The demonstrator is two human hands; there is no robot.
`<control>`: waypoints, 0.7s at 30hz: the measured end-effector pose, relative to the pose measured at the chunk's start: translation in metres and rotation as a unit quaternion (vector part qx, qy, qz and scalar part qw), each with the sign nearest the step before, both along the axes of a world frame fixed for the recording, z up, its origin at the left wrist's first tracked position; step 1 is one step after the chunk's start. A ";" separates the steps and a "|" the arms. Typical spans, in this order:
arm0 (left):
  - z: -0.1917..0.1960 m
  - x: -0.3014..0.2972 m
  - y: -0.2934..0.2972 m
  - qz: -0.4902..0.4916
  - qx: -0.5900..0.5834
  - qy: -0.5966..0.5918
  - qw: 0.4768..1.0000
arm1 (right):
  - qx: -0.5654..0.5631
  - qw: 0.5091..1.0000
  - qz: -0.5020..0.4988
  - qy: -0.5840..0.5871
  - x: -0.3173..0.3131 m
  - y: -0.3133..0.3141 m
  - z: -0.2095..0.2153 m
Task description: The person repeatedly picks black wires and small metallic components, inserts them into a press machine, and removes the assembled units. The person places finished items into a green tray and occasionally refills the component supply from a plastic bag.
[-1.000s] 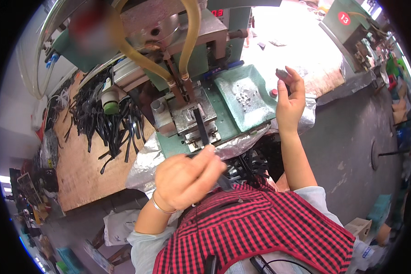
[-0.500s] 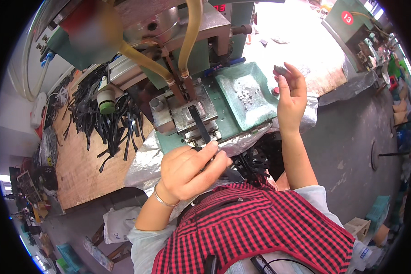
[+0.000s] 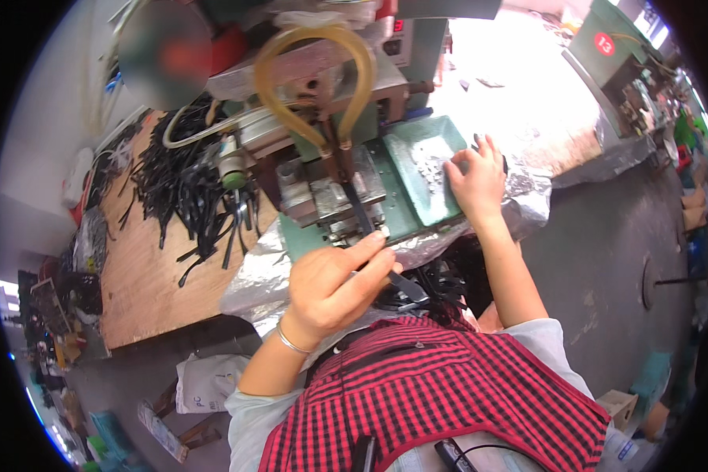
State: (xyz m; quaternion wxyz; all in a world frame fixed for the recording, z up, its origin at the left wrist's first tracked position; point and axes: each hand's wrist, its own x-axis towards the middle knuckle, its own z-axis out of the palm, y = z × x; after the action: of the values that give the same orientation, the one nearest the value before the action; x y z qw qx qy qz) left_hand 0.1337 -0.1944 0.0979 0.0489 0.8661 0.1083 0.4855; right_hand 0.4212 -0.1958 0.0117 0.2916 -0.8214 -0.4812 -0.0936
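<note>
My left hand (image 3: 334, 287) pinches a flat black strap (image 3: 359, 211) between thumb and fingers. The strap's far end lies on the metal block (image 3: 370, 179) of a bench machine, beneath its copper-coloured tips (image 3: 340, 167). Its other, wider end shows below my fingers. To the right, my right hand (image 3: 480, 182) is over the edge of a green tray (image 3: 401, 153) holding small shiny pieces (image 3: 431, 169). Thumb and forefinger are closed together, the other fingers raised; anything between them is too small to see. A dark covering shows on a raised fingertip.
Many black straps (image 3: 200, 189) lie heaped on the wooden table (image 3: 157, 295) at left; more (image 3: 440, 287) hang near my apron. Yellow hoses (image 3: 367, 71) loop above the machine. A green-capped cylinder (image 3: 232, 169) juts out left of it. Crumpled silver foil (image 3: 252, 275) covers the table edge.
My right hand has moved left to the tray, its thumb and forefinger closing. The copper-coloured tips have come down at the strap's far end, and the hoses now bow out. My left hand keeps its grip.
</note>
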 end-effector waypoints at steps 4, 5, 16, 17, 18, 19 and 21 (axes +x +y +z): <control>-0.013 -0.020 -0.036 0.050 -0.097 -0.006 0.994 | 0.043 0.998 0.037 -0.041 -0.002 -0.001 0.001; -0.011 -0.038 -0.043 0.069 -0.095 0.028 0.993 | 0.084 0.993 0.052 -0.065 -0.003 -0.005 0.002; -0.037 -0.096 0.097 0.521 -0.106 0.189 0.825 | 0.244 0.924 0.149 0.252 -0.035 -0.011 0.034; -0.057 -0.092 0.101 0.555 -0.122 0.251 0.784 | 0.246 0.926 0.148 0.244 -0.037 -0.009 0.032; -0.085 -0.095 0.103 0.567 -0.104 0.261 0.774 | 0.225 0.932 0.141 0.246 -0.037 -0.011 0.030; -0.100 -0.097 0.104 0.571 -0.109 0.240 0.778 | 0.205 0.939 0.128 0.245 -0.035 -0.014 0.028; -0.109 -0.096 0.105 0.550 -0.137 0.156 0.809 | 0.198 0.945 0.113 0.236 -0.025 -0.025 0.020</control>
State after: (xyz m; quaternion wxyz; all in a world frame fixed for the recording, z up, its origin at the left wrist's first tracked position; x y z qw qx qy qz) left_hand 0.0378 -0.0892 -0.0113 -0.1255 0.7098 0.6385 0.2697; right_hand 0.3965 -0.2207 0.0320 0.5620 -0.6862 -0.4598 0.0434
